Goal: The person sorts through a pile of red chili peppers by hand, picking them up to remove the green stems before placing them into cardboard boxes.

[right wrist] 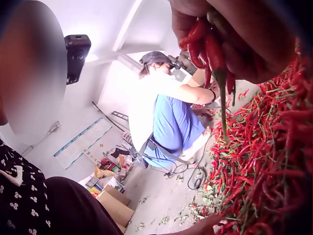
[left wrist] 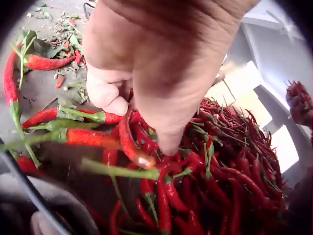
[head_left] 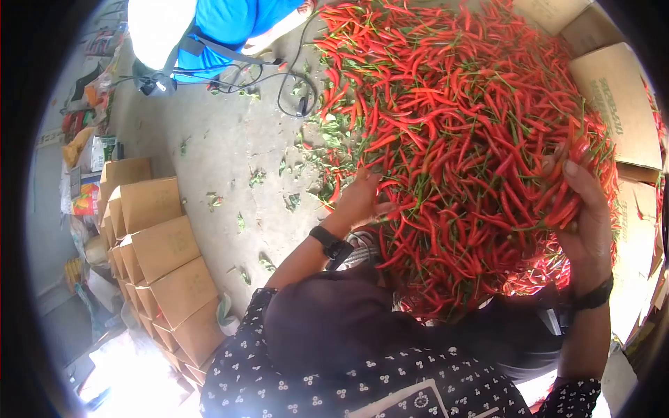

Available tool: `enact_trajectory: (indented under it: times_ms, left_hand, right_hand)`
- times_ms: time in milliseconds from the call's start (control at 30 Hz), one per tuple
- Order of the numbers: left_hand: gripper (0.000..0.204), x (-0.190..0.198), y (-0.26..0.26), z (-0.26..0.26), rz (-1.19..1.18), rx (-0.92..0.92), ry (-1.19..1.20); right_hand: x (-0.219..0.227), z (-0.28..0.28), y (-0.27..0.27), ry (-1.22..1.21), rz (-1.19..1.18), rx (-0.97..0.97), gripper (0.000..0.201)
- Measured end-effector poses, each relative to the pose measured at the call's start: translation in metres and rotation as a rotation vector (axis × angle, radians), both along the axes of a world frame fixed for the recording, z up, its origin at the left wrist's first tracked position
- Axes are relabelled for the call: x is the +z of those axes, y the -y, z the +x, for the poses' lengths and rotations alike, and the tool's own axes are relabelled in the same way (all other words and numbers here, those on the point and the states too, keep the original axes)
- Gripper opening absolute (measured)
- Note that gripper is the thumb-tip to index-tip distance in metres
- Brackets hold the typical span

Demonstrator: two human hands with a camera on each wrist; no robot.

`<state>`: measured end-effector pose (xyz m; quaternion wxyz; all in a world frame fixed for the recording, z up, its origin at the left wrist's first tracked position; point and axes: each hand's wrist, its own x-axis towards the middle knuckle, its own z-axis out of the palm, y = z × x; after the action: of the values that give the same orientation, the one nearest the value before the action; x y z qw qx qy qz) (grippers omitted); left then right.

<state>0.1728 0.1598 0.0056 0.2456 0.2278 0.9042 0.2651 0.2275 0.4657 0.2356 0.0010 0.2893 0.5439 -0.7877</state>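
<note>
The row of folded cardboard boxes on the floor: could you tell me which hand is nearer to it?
Left. The left hand works at the chilli pile's edge facing the cardboard boxes; the right hand grips chillies at the far side.

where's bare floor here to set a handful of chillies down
Bare grey concrete floor lies between the row of brown cardboard boxes and the heap of red chillies, with scattered green scraps. The heap's edge near the left hand is crowded.

Concrete floor [head_left: 230, 146], grey and dusty. A large heap of red chillies [head_left: 460, 125] lies directly on it, upper centre to right of frame. Green leaf scraps [head_left: 293, 202] scattered along the heap's left edge. Cardboard boxes [head_left: 164, 258] stand in a row, lower left. Black cable [head_left: 293, 90] trails upper centre.
</note>
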Motion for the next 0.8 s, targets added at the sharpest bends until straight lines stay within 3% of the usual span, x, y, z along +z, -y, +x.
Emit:
enact_trajectory:
  times_ms: [67, 133, 233, 333, 467, 667, 733, 767, 800]
  left_hand:
    - [0.059, 0.01, -0.005, 0.006, 0.005, 0.009, -0.011]
    - [0.065, 0.025, -0.011, 0.012, -0.204, -0.043, -0.012]
    - [0.062, 0.015, -0.011, 0.02, -0.218, -0.06, -0.173]
    - [0.056, 0.005, -0.01, 0.013, -0.299, -0.112, -0.151]
    - [0.051, -0.003, -0.003, 0.012, -0.265, -0.117, -0.16]
    - [0.025, -0.002, 0.009, 0.005, -0.19, -0.063, -0.151]
    - [0.027, 0.014, 0.014, -0.007, 0.011, 0.109, 0.078]
    - [0.027, 0.024, 0.017, -0.016, 0.01, 0.11, 0.078]
    - [0.024, 0.037, 0.02, -0.025, 0.108, 0.258, 0.369]
  right_hand:
    - [0.0, 0.002, -0.002, -0.007, -0.004, 0.023, 0.03]
    - [-0.001, 0.005, -0.003, 0.023, -0.024, -0.027, 0.03]
    - [-0.001, 0.005, -0.004, 0.017, -0.02, -0.012, 0.029]
    - [0.0, 0.004, -0.004, 0.005, -0.009, 0.026, 0.029]
    - [0.0, 0.005, -0.005, -0.025, -0.022, 0.041, 0.028]
    - [0.001, 0.008, -0.008, 0.014, -0.04, 0.011, 0.026]
    - [0.001, 0.008, -0.007, 0.003, -0.033, -0.015, 0.026]
    - [0.001, 0.008, -0.007, 0.002, -0.034, -0.015, 0.026]
    - [0.001, 0.008, -0.008, -0.003, -0.032, -0.005, 0.027]
